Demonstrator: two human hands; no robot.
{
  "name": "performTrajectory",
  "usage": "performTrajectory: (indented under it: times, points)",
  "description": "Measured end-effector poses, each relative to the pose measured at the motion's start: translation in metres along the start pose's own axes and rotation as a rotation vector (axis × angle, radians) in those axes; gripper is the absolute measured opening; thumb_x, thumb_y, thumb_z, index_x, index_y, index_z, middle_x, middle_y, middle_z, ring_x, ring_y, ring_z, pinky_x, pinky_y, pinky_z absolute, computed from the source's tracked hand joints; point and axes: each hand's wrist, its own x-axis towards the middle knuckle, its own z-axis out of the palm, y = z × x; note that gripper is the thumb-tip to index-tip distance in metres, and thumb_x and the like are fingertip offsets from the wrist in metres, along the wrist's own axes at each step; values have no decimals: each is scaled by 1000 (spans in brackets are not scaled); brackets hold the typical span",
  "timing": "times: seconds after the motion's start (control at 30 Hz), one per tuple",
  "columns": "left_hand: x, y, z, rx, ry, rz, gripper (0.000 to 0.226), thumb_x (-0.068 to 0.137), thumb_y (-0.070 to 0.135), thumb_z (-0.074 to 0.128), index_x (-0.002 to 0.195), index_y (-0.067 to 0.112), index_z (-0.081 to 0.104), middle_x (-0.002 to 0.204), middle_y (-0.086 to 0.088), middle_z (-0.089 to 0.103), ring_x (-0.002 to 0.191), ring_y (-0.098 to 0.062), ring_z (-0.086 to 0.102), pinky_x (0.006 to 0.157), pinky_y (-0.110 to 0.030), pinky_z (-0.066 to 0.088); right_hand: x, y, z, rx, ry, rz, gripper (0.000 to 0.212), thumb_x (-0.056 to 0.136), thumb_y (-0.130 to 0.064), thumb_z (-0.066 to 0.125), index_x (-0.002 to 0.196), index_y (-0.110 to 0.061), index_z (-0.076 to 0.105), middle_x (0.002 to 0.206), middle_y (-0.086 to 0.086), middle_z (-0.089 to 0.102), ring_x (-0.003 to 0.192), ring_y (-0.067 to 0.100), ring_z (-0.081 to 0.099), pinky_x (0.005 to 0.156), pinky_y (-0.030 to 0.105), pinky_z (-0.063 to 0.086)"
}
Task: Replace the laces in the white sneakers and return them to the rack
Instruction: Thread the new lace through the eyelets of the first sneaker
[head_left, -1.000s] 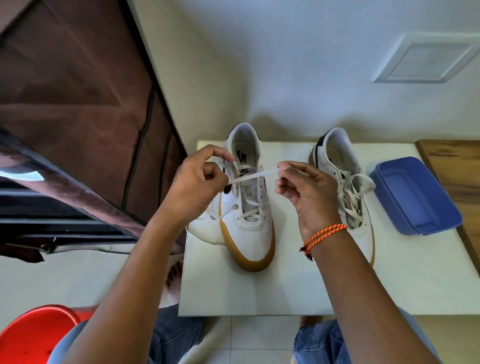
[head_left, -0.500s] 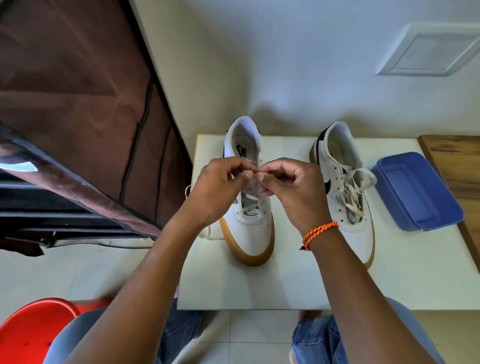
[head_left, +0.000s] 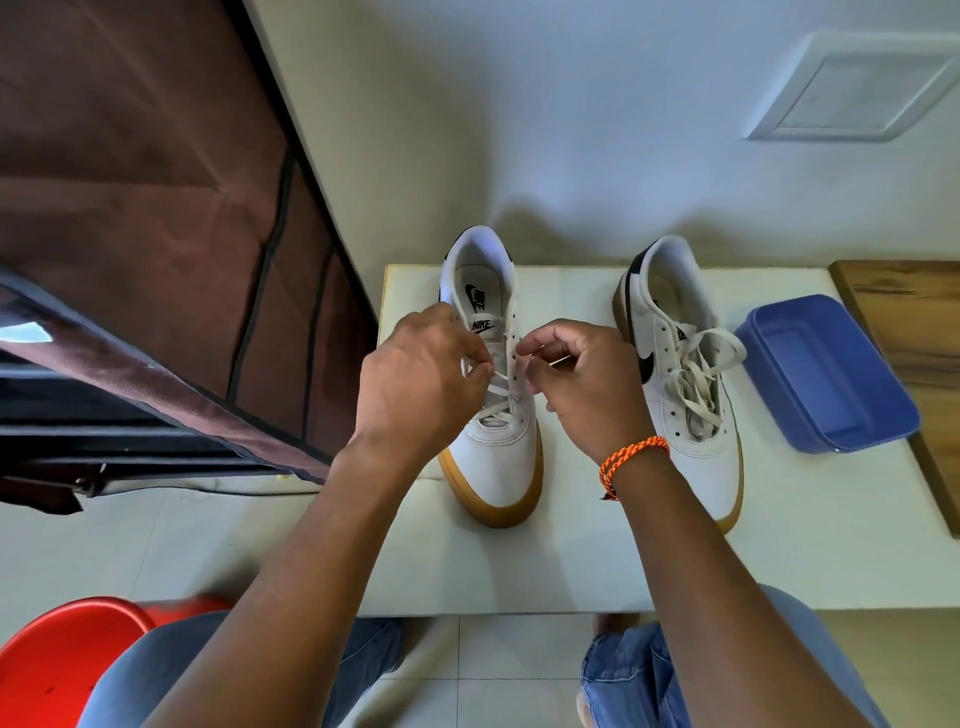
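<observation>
Lying empty beside the sneakers (head_left: 680, 374), blue container (head_left: 826, 374).

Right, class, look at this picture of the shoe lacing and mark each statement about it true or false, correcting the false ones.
1. Both hands work at the left sneaker. True.
2. The blue container sits left of both shoes. False: it sits to the right of the right sneaker.
3. The right sneaker's lace lies loose and untied. True.
4. The left hand wears an orange bracelet. False: the bracelet is on the right hand's wrist.
5. Both sneakers stand on the white table. True.
</observation>
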Motion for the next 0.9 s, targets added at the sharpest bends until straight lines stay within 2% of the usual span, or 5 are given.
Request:
performTrajectory:
  times: [0.37, 0.5, 0.6, 0.73, 0.9]
  points:
    - [3, 4, 10, -51, -14, -166, 15, 92, 40, 78, 98, 27, 74, 81, 16, 43, 75, -16, 50, 60, -31, 35, 1, 8, -2, -78, -22, 56, 11, 88, -18, 77, 84, -28, 77, 75, -8, 74, 72, 15, 72, 77, 43, 63]
    - [4, 11, 17, -209, -88, -227, 4, 94, 28, 79, 92, 27, 83, 82, 20, 54, 71, -4, 55, 55, -21, 36, 0, 7, -3, -64, -46, 77, 9, 85, -18, 78, 85, -27, 77, 76, -8, 74, 72, 16, 72, 72, 43, 63]
    - [9, 8, 18, -361, -156, -286, 8, 95, 21, 78, 92, 23, 85, 90, 13, 75, 81, -5, 66, 66, -22, 49, -1, 5, -5, -51, -75, 91, 12, 84, -17, 82, 88, -26, 77, 80, -8, 74, 71, 15, 71, 69, 38, 62]
    - [10, 6, 18, -491, -199, -369, 12, 96, 16, 76, 90, 22, 84, 89, 7, 79, 84, -13, 72, 79, -34, 60, -1, 5, -7, -59, -88, 107, 12, 85, -17, 82, 90, -26, 77, 81, -10, 74, 72, 13, 71, 69, 34, 60]
    - [10, 4, 15, -617, -233, -424, 12, 96, 13, 76, 89, 18, 85, 81, 3, 79, 71, -6, 66, 69, -24, 52, -2, 4, -6, -64, -92, 113, 12, 85, -16, 83, 91, -25, 77, 81, -9, 74, 72, 12, 70, 67, 30, 57]
